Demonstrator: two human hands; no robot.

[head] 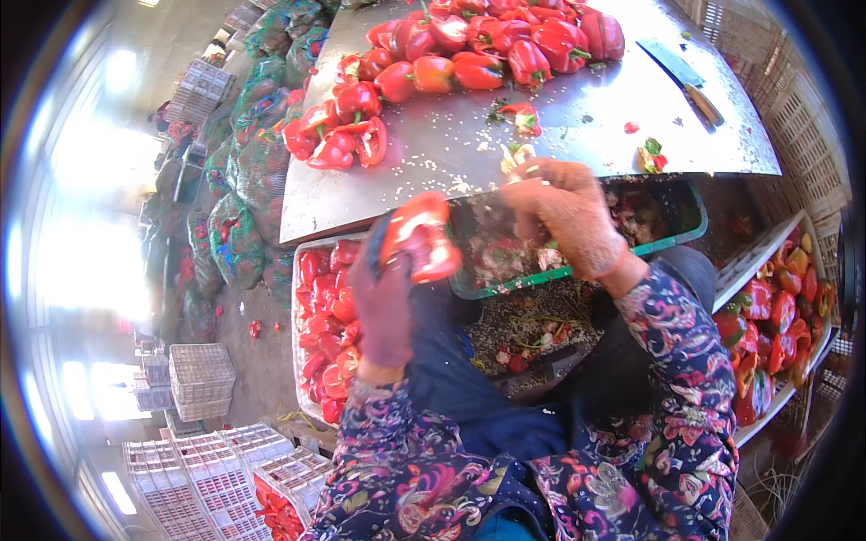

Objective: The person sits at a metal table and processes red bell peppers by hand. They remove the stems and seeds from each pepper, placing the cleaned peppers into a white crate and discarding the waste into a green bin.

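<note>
A cut-open red bell pepper (421,237) sits in my left hand (384,311), which wears a dark, stained glove. Its pale inner ribs face the right side of the view. My right hand (565,209), in an orange knit glove, is blurred, with fingers curled over the green-rimmed tub (697,220). A pale pepper core (517,157) shows right by its fingertips; whether the fingers grip it is unclear. Cores and seeds lie in the tub. On the metal table (433,145) is a heap of red bell peppers (473,40), some of them cut.
A cleaver (683,81) with a wooden handle lies at the table's right. Cut peppers fill a white crate (295,324) on my left and another crate (737,284) on my right. Green mesh sacks (237,233) and stacked crates (203,382) stand to the left.
</note>
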